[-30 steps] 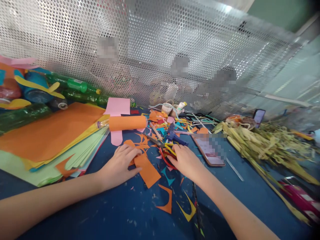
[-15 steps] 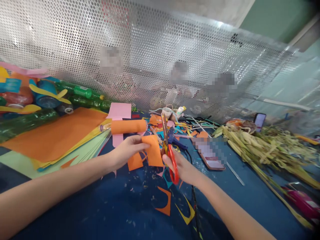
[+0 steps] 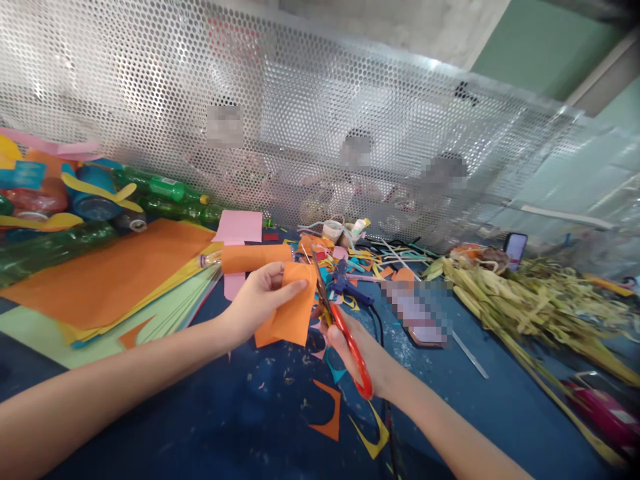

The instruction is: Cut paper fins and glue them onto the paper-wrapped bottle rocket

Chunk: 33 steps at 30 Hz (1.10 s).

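Pinching orange paper [image 3: 296, 315] in left hand [image 3: 259, 295], gripping scissors [image 3: 349, 338] in right hand [image 3: 376, 360]; best to hold paper taut, feeding slowly from left.

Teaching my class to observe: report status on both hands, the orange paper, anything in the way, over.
Left hand pinching orange paper. Right hand holding red-handled scissors, blades at the paper's edge. Blue glue gun, paper scraps close by.

Just left of the frame's centre, a small piece of orange paper [image 3: 296, 320] is held roughly upright. At its right edge, red-handled scissors [image 3: 349, 339] slant, metal blades parted, tips toward the upper left.
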Each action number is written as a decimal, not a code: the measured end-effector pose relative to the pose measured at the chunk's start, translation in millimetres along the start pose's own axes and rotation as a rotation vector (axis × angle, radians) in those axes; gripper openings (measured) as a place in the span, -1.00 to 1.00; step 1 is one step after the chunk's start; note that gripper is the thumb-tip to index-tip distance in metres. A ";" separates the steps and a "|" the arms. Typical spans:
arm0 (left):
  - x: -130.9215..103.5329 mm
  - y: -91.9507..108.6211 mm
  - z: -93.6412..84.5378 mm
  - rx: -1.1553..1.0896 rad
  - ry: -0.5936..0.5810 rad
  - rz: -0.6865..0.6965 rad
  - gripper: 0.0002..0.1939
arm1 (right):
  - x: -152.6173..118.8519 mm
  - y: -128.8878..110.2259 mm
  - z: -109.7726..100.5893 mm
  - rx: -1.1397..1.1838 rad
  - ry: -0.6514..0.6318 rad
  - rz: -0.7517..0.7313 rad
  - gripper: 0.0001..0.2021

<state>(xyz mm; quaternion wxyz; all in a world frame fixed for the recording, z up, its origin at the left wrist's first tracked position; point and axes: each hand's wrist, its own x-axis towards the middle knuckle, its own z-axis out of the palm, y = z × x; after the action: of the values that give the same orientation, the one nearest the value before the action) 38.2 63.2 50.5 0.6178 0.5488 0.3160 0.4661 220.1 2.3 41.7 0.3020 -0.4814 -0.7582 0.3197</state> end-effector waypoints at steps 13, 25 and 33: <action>1.3 0.0 -4.1 0.288 0.062 0.161 -0.79 | -2.2 -8.6 -4.0 -0.201 -0.017 -0.054 -0.54; 0.9 0.6 -8.5 0.509 0.154 0.254 -0.67 | -0.9 -7.1 -6.9 -0.219 -0.038 -0.056 -0.51; -1.3 3.3 -5.9 0.515 0.150 0.237 -0.66 | 1.2 -4.6 -5.3 -0.172 -0.055 -0.038 -0.61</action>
<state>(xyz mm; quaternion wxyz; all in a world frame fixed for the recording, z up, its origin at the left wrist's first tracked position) 31.7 64.2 52.4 0.3743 0.6848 0.4024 0.4787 221.3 3.0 48.7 0.2446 -0.4818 -0.8000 0.2608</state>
